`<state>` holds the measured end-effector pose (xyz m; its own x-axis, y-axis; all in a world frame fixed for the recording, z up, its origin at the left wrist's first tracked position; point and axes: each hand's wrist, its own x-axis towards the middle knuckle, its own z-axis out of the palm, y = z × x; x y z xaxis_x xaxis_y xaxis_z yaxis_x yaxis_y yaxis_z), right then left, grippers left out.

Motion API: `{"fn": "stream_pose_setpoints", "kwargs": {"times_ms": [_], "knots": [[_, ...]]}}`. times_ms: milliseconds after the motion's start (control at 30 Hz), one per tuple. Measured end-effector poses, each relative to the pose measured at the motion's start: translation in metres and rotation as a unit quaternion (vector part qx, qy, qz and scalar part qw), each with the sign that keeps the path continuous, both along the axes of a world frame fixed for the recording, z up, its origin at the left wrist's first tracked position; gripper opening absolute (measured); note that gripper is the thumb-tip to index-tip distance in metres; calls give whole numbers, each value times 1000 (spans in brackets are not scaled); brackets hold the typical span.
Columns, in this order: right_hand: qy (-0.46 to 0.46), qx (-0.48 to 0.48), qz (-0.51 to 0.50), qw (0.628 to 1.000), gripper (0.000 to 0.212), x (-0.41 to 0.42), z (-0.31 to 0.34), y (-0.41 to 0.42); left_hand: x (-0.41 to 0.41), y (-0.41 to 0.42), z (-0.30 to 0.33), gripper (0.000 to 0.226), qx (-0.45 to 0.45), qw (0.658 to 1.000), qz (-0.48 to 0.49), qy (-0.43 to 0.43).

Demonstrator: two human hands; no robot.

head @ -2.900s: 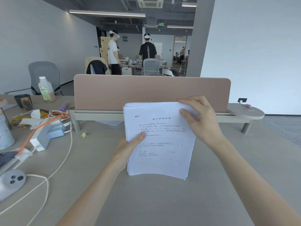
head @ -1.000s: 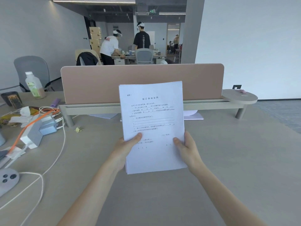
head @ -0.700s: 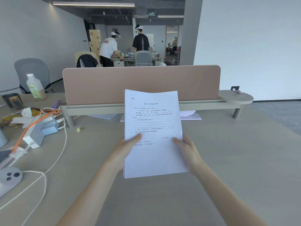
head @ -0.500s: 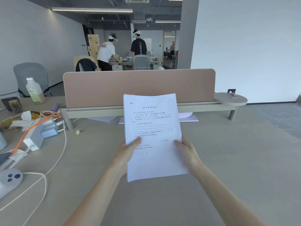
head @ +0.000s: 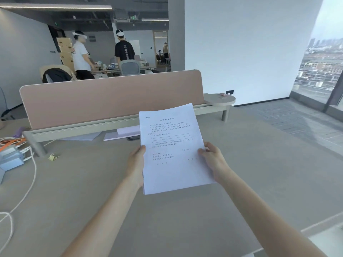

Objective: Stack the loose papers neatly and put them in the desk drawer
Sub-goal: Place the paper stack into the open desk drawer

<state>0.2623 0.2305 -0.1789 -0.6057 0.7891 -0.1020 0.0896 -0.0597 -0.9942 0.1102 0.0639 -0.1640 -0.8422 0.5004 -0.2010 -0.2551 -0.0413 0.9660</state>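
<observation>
Stack (head: 172,145) is squared and held raised over desk (head: 259,173), gripped at both side edges by left hand (head: 136,164) and right hand (head: 213,160). Stacking looks done; drawer not in view, must be located next.

There is a single view, from a wide-angle camera on the person's head, looking forward and slightly down across the surface (head: 259,164). Both forearms reach in from the bottom edge — so the near foreground sits close under the lens. Farther off stands the pink divider panel (head: 111,99), with the open office behind it. On the right edge the view takes in a window (head: 323,58) — straight lines bow there.
</observation>
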Motion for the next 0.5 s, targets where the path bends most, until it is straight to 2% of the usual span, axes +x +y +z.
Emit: {"fn": "stream_pose_setpoints", "kwargs": {"times_ms": [300,433,500], "knots": [[-5,-16,-100,995,22,125,0,34,82,59,-10,5,-25,994,-57,93],[-8,-25,-147,989,23,191,-9,36,134,81,-28,25,-29,988,-86,127],[-13,-26,-172,985,23,226,-14,36,166,88,-34,26,-22,984,-102,142]]}}
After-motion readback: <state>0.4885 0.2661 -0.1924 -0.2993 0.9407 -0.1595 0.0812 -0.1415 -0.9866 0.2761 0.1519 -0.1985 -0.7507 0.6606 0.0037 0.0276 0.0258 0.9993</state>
